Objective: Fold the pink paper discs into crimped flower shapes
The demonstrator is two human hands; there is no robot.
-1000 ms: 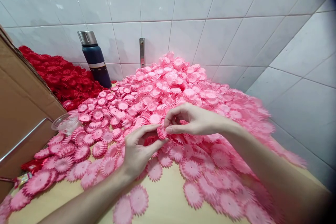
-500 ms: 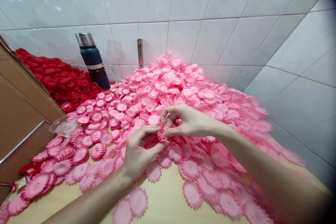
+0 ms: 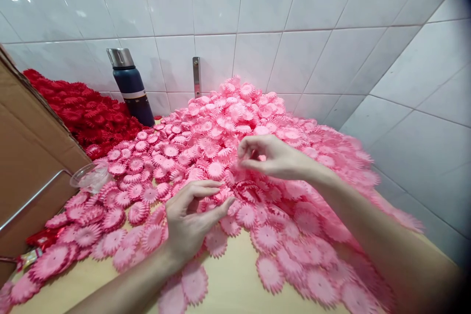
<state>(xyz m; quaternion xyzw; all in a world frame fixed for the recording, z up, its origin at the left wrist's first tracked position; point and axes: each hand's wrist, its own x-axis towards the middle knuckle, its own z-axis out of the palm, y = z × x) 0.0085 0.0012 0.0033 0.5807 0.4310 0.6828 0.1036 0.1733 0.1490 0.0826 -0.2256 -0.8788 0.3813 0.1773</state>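
My left hand [image 3: 189, 218] is held over the near side of the pink heap, its thumb and fingers apart with nothing between them. Higher and to the right is my right hand [image 3: 272, 157], its fingers curled toward the thumb. Its fingertips are smeared by motion, so whether anything is pinched there is unclear. Beneath both hands spreads a heap of pink scalloped paper-like flower pieces [image 3: 239, 108]. One round pink flower piece [image 3: 215, 170] lies just beyond my left fingertips.
A dark blue bottle [image 3: 134, 91] stands behind the heap, beside a pile of red flower pieces [image 3: 91, 113]. At left are a cardboard box [image 3: 33, 122] and a clear plastic cup [image 3: 90, 177]. White tiled walls [image 3: 265, 0] enclose the yellowish tabletop [image 3: 235, 274].
Half a second ago both hands met around a small pink flower piece. Now they are apart: my right hand has moved up and right, and my left hand slightly left with its fingers opened.
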